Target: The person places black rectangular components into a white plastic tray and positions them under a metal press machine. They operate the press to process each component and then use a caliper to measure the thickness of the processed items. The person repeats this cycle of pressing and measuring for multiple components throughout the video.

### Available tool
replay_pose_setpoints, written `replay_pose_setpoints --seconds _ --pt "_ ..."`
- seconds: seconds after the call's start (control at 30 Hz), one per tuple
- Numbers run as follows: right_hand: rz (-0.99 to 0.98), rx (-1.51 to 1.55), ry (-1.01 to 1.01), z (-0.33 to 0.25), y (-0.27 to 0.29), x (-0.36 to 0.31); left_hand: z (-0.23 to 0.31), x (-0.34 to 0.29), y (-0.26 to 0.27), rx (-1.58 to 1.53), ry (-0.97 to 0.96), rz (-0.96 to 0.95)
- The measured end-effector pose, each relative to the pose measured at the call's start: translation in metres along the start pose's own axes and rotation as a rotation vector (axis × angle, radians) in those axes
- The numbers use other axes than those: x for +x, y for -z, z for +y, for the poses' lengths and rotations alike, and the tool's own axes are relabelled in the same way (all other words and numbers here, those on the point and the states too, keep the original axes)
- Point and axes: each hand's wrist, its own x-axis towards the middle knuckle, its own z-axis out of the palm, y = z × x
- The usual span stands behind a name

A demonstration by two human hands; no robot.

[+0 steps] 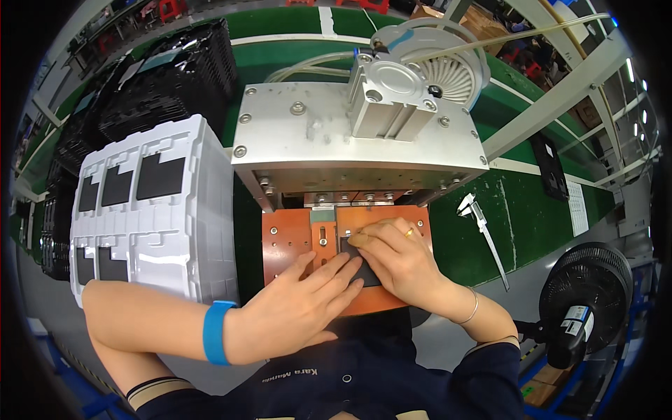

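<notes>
Head view looks straight down on a person pressing a small flat dark rectangular part [358,264] onto an orange-brown fixture plate [294,238] that sits under a grey metal press with a ribbed pneumatic cylinder on top [350,133]. Their left hand [301,308], with a blue wristband [215,332], lies flat, fingers spread over the near edge of the part; its grip is open, pressing and not clasping. Their right hand [399,259], wearing a gold ring, curls over the far side, with the fingertips pinching lightly at the part's upper left corner; its grip is nearly closed on that edge. To my eye the careful thing here is to keep the part flat and square against the plate's locating features, hold it with even pressure from both hands, and keep the fingers out from under the press head. On the person's left stands a tall stack of white moulded plastic trays [150,210]; the top tray's pockets hold several flat black squares, some pockets looking unfilled. Behind it are stacks of black plastic trays [175,77], contents too dark to make out. A steel caliper [483,231] lies on the green worktop [532,217] to the right, and a black desk fan [588,294] stands nearer the person.
</notes>
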Motion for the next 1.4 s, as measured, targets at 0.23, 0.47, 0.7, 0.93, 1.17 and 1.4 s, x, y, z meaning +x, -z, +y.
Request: replay_pose_setpoints --seconds 0.23,0.47,0.7,0.93,1.17,1.4 --pt "0.008 -0.111 -0.027 -0.005 -0.005 0.000 0.001 0.003 -0.001 -0.042 0.012 -0.089" --pt "0.027 -0.081 -0.073 -0.004 -0.001 -0.001 0.001 0.003 0.000 -0.068 0.030 -0.058" --pt "0.008 -0.053 -0.098 -0.005 -0.004 0.004 -0.002 0.004 0.002 -0.045 0.014 -0.042" --pt "0.015 0.125 -0.174 -0.011 0.021 -0.025 -0.002 0.000 0.000 -0.031 0.027 -0.056" --pt "-0.020 0.095 -0.139 0.003 0.016 -0.016 -0.016 0.004 0.002 -0.103 0.102 0.011" --pt "0.000 0.138 -0.146 0.013 0.014 -0.006 -0.030 0.009 0.002 -0.092 0.133 0.020"
